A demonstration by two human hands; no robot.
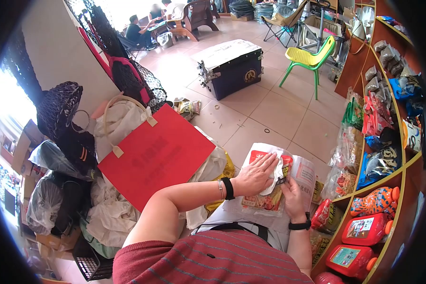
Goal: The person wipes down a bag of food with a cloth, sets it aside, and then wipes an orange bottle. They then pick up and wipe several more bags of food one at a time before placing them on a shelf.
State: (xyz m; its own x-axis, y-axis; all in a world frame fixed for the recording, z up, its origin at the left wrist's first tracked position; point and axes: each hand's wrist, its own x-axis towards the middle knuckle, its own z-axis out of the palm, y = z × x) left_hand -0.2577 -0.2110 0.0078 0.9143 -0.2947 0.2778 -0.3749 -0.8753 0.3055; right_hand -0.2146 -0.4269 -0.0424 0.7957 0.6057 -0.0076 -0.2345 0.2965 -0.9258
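Note:
A red and yellow snack packet (262, 201) with a clear lower part lies over my lap. My left hand (256, 174) is laid across its upper part, fingers straight and close together, with a crumpled white tissue (275, 175) under the palm and fingers. At the packet's right edge, my right hand (294, 196) is closed, thumb on top and fingers partly hidden beneath. Under the packet, white printed sheets (304, 173) spread over my legs.
A large red paper bag (156, 154) leans on white cloth bundles at left. Wooden shelves (388, 182) with packets and red jugs (364, 229) stand close on my right. Ahead are a dark blue case (234, 71) and a yellow-green chair (310, 59). People sit farther back.

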